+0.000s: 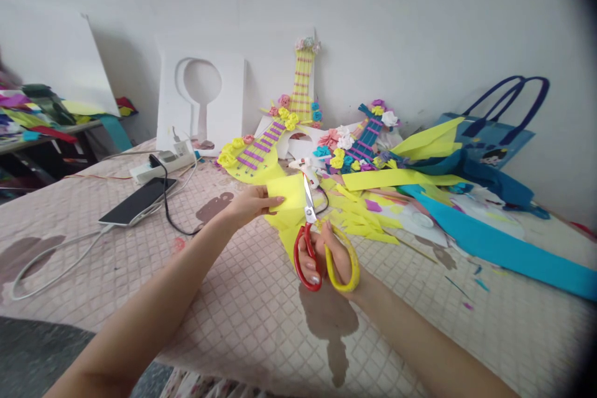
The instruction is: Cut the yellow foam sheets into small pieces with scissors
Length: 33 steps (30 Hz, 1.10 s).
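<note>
Between the fingers of my left hand (252, 204) is a piece of yellow crepe paper (286, 191), held up over the table. My right hand (326, 255) grips a pair of scissors (308, 211) with one red and one yellow handle, fingers through the loops. The blades point upward at the right edge of the paper and look nearly closed; whether they touch it I cannot tell. More yellow paper hangs below the held piece. Just behind the scissors lies a white glue gun (310, 169), partly hidden by the blades.
Behind stand flower-trimmed paper guitars (265, 146) and a white cut-out board (168, 99). At left are a phone (137, 201) and a power strip (163, 165) with cables. Yellow scraps (364, 214), a blue paper strip (504, 252) and a blue bag (494, 137) occupy the right.
</note>
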Each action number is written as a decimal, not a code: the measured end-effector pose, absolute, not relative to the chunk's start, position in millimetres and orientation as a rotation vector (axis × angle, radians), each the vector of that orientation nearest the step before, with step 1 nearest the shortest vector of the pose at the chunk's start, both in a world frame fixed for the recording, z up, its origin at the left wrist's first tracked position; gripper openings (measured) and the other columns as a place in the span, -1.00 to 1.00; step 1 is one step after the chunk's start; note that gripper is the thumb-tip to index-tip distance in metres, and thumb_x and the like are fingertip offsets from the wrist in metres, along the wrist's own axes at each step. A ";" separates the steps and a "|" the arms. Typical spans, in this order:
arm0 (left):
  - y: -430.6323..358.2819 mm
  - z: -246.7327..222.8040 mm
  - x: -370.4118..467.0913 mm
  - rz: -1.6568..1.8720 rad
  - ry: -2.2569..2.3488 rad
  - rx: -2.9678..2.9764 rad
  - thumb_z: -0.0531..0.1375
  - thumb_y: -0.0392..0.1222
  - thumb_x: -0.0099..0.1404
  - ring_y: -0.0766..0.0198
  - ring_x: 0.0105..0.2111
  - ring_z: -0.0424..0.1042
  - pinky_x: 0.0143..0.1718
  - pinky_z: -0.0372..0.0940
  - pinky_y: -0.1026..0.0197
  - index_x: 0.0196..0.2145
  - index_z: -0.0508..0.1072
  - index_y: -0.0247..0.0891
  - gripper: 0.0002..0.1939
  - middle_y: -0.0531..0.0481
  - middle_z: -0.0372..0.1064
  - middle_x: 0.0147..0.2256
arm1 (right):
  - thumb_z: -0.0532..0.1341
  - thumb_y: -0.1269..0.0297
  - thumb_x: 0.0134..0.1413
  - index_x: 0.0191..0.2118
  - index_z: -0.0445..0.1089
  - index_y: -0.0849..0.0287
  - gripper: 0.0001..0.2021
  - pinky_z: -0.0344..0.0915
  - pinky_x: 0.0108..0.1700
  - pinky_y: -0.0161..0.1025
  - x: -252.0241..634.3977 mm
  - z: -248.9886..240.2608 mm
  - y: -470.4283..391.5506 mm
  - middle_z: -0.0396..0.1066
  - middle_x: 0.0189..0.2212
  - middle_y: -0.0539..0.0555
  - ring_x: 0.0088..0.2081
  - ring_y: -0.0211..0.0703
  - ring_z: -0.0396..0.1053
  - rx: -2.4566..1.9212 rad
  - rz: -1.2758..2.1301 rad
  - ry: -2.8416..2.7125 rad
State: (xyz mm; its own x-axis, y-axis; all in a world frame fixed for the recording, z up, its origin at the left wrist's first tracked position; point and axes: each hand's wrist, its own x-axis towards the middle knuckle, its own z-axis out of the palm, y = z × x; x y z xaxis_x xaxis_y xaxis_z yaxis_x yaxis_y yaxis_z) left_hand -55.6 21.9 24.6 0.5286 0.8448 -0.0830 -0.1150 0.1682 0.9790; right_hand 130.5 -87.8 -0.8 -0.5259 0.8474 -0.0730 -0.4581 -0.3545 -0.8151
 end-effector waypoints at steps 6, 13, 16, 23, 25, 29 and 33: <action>19.8 24.5 -53.6 0.768 0.758 1.238 0.33 -0.24 -0.01 0.36 -0.41 0.40 -0.40 0.27 0.36 -0.29 0.51 -0.39 -0.72 -0.14 0.47 -0.36 | -0.07 -0.29 0.00 -0.44 0.24 0.20 -0.44 0.01 -0.67 -0.39 131.4 -0.9 -87.7 0.09 -0.73 -0.12 -0.76 -0.38 0.06 -0.642 1.964 -0.931; 22.9 23.4 -57.3 0.753 0.771 1.263 0.33 -0.19 -0.02 0.35 -0.38 0.39 -0.36 0.27 0.32 -0.28 0.48 -0.40 -0.68 -0.12 0.45 -0.32 | -0.02 -0.27 0.00 -0.48 0.22 0.19 -0.47 -0.06 -0.72 -0.43 131.4 -4.2 -87.1 0.08 -0.75 -0.14 -0.79 -0.42 0.01 -0.622 1.941 -0.909; 24.4 22.5 -58.8 0.735 0.762 1.289 0.33 -0.19 -0.02 0.36 -0.40 0.36 -0.37 0.24 0.31 -0.29 0.46 -0.41 -0.67 -0.09 0.43 -0.35 | 0.01 -0.30 -0.07 -0.49 0.22 0.19 -0.45 -0.03 -0.71 -0.42 130.6 -1.7 -86.8 0.08 -0.76 -0.14 -0.78 -0.41 0.03 -0.630 1.950 -0.923; 24.5 22.1 -59.1 0.679 0.767 1.345 0.33 -0.18 -0.01 0.44 -0.47 0.29 -0.44 0.16 0.33 -0.36 0.44 -0.42 -0.71 -0.03 0.38 -0.41 | -0.03 -0.30 -0.03 -0.48 0.24 0.19 -0.44 0.01 -0.69 -0.41 132.1 0.0 -87.0 0.09 -0.75 -0.12 -0.77 -0.40 0.05 -0.642 1.964 -0.910; 24.3 23.1 -59.4 0.677 0.769 1.350 0.33 -0.18 -0.01 0.44 -0.47 0.28 -0.44 0.16 0.33 -0.36 0.44 -0.41 -0.71 -0.03 0.38 -0.41 | -0.03 -0.30 -0.03 -0.48 0.23 0.19 -0.44 -0.01 -0.71 -0.42 132.4 -1.4 -86.6 0.07 -0.75 -0.13 -0.78 -0.42 0.02 -0.662 1.948 -0.908; 25.3 23.7 -60.4 0.660 0.786 1.345 0.33 -0.18 -0.01 0.43 -0.46 0.29 -0.43 0.17 0.33 -0.34 0.45 -0.40 -0.71 -0.04 0.39 -0.39 | -0.02 -0.28 -0.02 -0.48 0.21 0.16 -0.47 -0.06 -0.74 -0.43 135.1 -3.5 -82.2 0.05 -0.77 -0.16 -0.80 -0.43 -0.01 -0.712 1.803 -0.930; 25.2 20.0 -58.4 0.642 0.800 1.326 0.33 -0.17 -0.01 0.45 -0.49 0.29 -0.45 0.18 0.36 -0.37 0.46 -0.42 -0.72 -0.03 0.38 -0.43 | 0.10 -0.16 -0.01 -0.48 0.20 0.15 -0.58 0.00 -0.72 -0.42 143.5 -0.3 -75.1 0.12 -0.76 -0.14 -0.77 -0.41 0.05 -0.948 1.387 -1.023</action>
State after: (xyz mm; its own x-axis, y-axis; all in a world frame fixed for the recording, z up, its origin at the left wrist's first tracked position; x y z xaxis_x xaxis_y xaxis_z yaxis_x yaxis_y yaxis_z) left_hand -58.4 25.2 20.0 0.5859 0.7983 -0.1395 0.0363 0.1462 0.9886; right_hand 143.5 -75.1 -0.3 -0.0640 0.9979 0.0088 -0.3032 -0.0111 -0.9529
